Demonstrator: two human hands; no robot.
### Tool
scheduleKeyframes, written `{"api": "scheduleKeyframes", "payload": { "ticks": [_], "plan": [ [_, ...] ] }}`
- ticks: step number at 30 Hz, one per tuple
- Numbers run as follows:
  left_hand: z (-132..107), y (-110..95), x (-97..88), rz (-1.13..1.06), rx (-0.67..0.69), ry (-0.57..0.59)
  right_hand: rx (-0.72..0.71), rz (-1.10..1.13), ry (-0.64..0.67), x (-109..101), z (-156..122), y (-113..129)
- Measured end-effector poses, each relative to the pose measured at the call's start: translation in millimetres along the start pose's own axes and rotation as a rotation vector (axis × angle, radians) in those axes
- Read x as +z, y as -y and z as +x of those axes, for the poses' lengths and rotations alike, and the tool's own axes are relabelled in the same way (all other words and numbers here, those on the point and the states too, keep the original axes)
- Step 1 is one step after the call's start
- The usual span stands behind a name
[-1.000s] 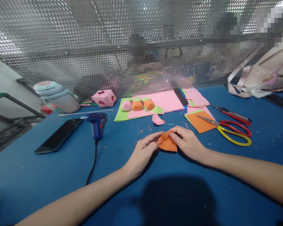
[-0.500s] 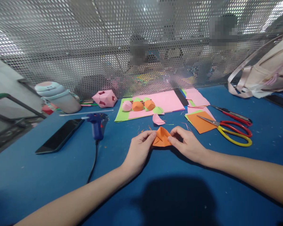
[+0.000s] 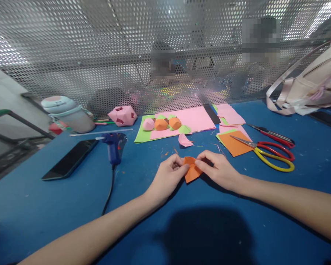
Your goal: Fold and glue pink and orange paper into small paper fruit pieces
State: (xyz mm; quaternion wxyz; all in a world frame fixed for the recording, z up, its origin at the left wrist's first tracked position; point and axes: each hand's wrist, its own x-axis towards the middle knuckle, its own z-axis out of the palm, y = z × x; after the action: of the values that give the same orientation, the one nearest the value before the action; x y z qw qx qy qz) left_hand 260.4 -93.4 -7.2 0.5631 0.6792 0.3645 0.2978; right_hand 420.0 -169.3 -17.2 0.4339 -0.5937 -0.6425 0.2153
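Note:
Between my two hands is a small folded piece of orange paper (image 3: 192, 174), creased toward its middle. My left hand (image 3: 168, 176) pinches its left side with thumb and fingers. On the opposite side my right hand (image 3: 216, 166) pinches the upper right part. Just beyond the fingers lies a small folded pink paper piece (image 3: 185, 140). Farther back, rounded folded pieces in pink, orange (image 3: 161, 124) and green rest on pink (image 3: 198, 118) and green sheets. Right of my hands, scissors (image 3: 274, 154) with red and yellow handles lie with their tip over a square orange sheet (image 3: 237, 141).
A blue glue gun (image 3: 114, 149) with a trailing cord and a black phone (image 3: 70, 159) lie left on the blue table. Behind them are a bottle (image 3: 68, 114) and a pink paper shape (image 3: 123, 116). A cutter (image 3: 276, 135) and a backpack (image 3: 314, 82) are right; a perforated metal screen (image 3: 138, 66) backs the table.
The orange paper has turned from a raised peak to a flatter form with a corner pointing toward me. My left hand has shifted slightly right, closer to my right hand.

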Motion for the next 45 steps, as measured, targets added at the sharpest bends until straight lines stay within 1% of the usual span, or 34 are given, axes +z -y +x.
{"api": "scheduleKeyframes", "payload": {
  "ticks": [2, 4, 8, 10, 16, 20, 24, 27, 30, 34, 39, 42, 45],
  "plan": [
    [-0.2, -0.2, -0.6, -0.006, -0.002, -0.027, 0.035, -0.022, 0.019, 0.3, 0.0, 0.8],
    [-0.2, 1.0, -1.5, -0.016, -0.020, -0.043, 0.052, -0.055, 0.008, 1.2, 0.6, -0.5],
    [0.8, 6.5, -3.0, -0.032, -0.026, -0.012, 0.031, -0.089, -0.045, 2.5, 1.3, -6.1],
    [1.7, 9.0, -3.9, -0.029, -0.011, -0.021, 0.028, -0.079, -0.047, 2.7, 1.1, -7.2],
    [3.8, 10.1, -6.4, -0.014, 0.010, -0.132, 0.059, -0.011, -0.011, 2.5, 0.7, -3.6],
    [4.9, 10.8, -6.8, -0.029, 0.015, -0.133, 0.027, 0.033, -0.008, 1.1, 1.2, -2.7],
    [6.3, 14.0, -7.2, -0.098, 0.024, -0.128, -0.004, 0.087, -0.014, 1.2, 0.5, -4.3],
    [6.1, 14.0, -6.3, -0.149, 0.007, -0.096, -0.029, 0.114, -0.023, 2.4, -1.1, -6.7],
    [4.5, 11.9, -4.2, -0.173, -0.016, -0.035, -0.030, 0.094, -0.021, 2.9, -1.6, -7.9],
    [1.8, 10.1, -1.5, -0.143, -0.006, 0.050, -0.027, 0.046, -0.058, 2.9, -0.2, -6.0],
    [-0.8, 8.6, -0.3, -0.051, -0.003, 0.142, -0.091, 0.020, -0.018, 3.0, 0.3, -2.2],
    [-1.8, 6.5, 0.6, -0.028, 0.001, 0.160, -0.110, 0.019, -0.009, 1.9, -0.6, -1.3],
    [-2.6, 4.6, 2.3, -0.016, 0.007, 0.187, -0.172, 0.036, 0.026, 1.2, -1.2, -1.7]
  ]
}}
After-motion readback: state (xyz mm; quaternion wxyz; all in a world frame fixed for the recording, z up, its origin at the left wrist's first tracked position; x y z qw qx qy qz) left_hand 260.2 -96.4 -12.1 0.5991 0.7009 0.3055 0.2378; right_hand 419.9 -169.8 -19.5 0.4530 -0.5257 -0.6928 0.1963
